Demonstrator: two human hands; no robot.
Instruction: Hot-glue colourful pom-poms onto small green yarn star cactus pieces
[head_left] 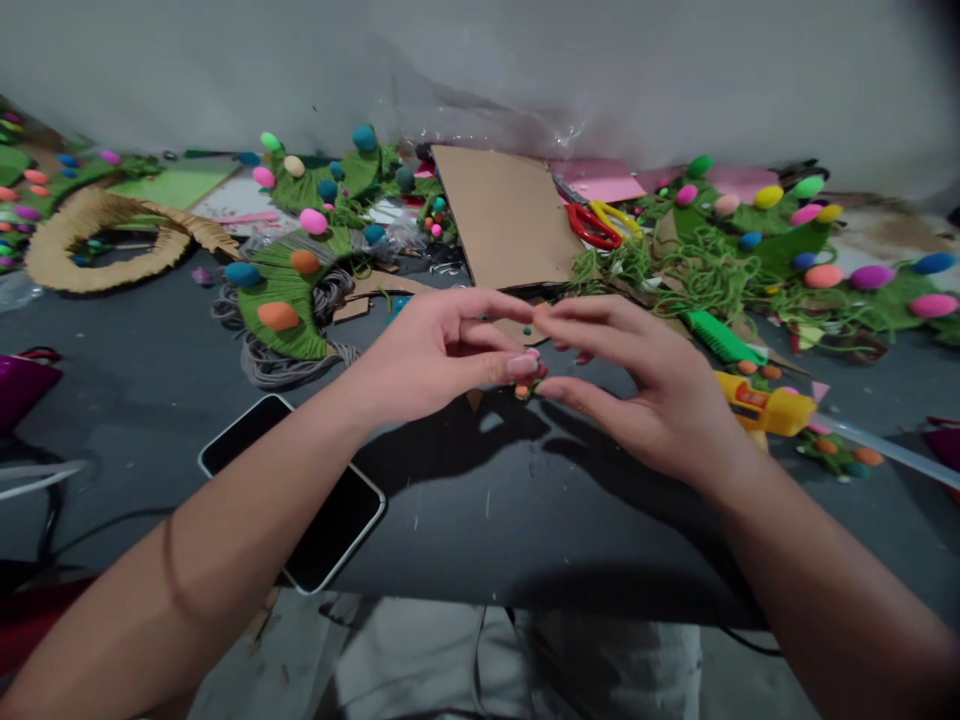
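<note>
Between the thumb and fingers of my left hand (442, 350) is a small cluster of coloured balls (534, 370), with pink, dark red and orange showing. Part of the cluster is hidden behind the thumb. My right hand (637, 375) faces it from the right, thumb and fingers apart. Its thumb tip comes close to the cluster; I cannot tell whether they touch. The index fingertips of both hands nearly meet above it. Left of my hands lies a green yarn-wrapped crescent (281, 305) with blue and orange balls.
A white-edged phone (334, 530) lies under my left forearm. Beside my right hand are a yellow glue gun (765, 405) with a clear stick and a green comb (724, 338). Behind stand cardboard (510, 220), red-handled scissors (592, 228), green yarn scraps (697, 265) and a straw-coloured ring (56, 245).
</note>
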